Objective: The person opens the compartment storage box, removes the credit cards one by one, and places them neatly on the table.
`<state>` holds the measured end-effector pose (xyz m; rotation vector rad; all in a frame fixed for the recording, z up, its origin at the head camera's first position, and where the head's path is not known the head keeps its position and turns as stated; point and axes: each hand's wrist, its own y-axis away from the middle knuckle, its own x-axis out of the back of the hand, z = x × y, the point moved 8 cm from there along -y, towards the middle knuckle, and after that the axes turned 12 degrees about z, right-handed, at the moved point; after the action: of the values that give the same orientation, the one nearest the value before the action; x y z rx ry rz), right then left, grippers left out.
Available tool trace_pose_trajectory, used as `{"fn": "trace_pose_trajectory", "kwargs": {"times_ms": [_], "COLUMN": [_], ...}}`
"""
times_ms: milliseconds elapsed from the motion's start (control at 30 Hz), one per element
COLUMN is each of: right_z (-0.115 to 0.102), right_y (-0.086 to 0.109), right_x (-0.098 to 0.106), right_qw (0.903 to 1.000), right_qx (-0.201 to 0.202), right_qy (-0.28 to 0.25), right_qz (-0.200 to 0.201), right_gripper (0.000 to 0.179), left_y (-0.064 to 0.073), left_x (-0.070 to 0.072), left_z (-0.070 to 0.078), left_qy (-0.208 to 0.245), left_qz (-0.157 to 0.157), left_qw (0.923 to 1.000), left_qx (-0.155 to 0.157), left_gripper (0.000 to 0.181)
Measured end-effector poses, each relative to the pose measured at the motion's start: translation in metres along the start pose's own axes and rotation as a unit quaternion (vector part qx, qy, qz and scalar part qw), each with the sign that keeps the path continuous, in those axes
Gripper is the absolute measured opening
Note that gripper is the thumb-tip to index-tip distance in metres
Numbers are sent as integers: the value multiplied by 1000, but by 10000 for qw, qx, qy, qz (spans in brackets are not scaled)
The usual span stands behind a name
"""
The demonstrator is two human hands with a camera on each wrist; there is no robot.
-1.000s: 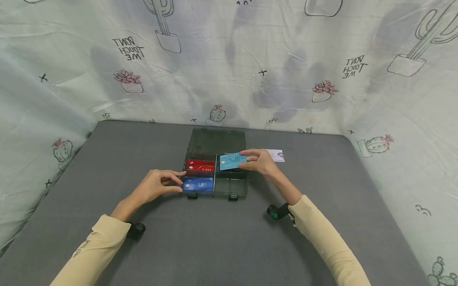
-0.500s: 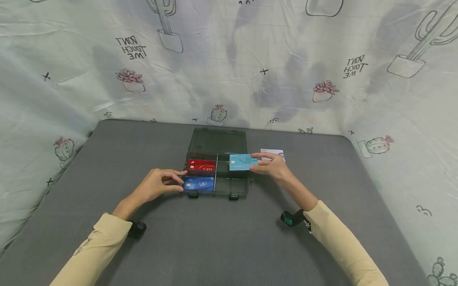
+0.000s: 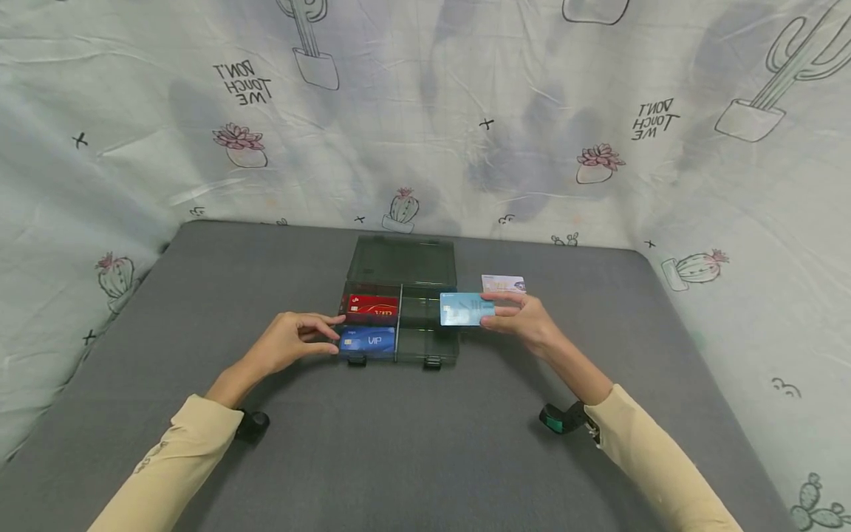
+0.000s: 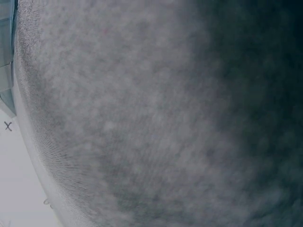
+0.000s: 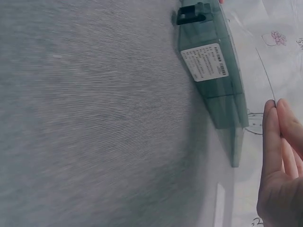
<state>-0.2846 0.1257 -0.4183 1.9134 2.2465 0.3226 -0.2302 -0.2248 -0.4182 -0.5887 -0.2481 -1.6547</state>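
Observation:
A light-blue bank-style card (image 3: pixel 467 309) is pinched by its right end between the thumb and fingers of my right hand (image 3: pixel 525 319). In the right wrist view the card (image 5: pixel 266 75) shows edge-on as a thin line, raised off the table. It overlaps the right side of a dark translucent divided box (image 3: pixel 428 344) in the head view. A red VIP card (image 3: pixel 372 305) lies in the box's back left compartment, a blue VIP card (image 3: pixel 368 341) in the front left one. My left hand (image 3: pixel 292 341) touches the box's left side with thumb and fingertips spread apart.
Behind my right hand, a pale white-and-purple card (image 3: pixel 503 284) lies on the grey table (image 3: pixel 399 443), right of the box. The box's lid (image 3: pixel 402 261) lies back, open. A printed curtain (image 3: pixel 425 111) hangs behind the table.
My right hand has moved right and slightly toward me with the light-blue card, away from over the back right compartment. More of the pale card shows. The left hand has stayed at the box.

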Motion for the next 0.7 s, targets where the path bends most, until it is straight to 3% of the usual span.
{"fn": "trace_pose_trajectory", "kwargs": {"times_ms": [167, 700], "right_z": [10, 27], "right_y": [5, 26], "right_x": [7, 36], "right_qw": [9999, 9995], "right_qx": [6, -109], "right_qy": [-2, 53], "right_qz": [-105, -303], "right_gripper": [51, 54], "left_y": [0, -1], "left_x": [0, 1], "left_z": [0, 1], "left_qy": [-91, -144], "left_qz": [63, -82], "left_qw": [9998, 9999], "left_qx": [-144, 25], "left_gripper": [22, 20]}}
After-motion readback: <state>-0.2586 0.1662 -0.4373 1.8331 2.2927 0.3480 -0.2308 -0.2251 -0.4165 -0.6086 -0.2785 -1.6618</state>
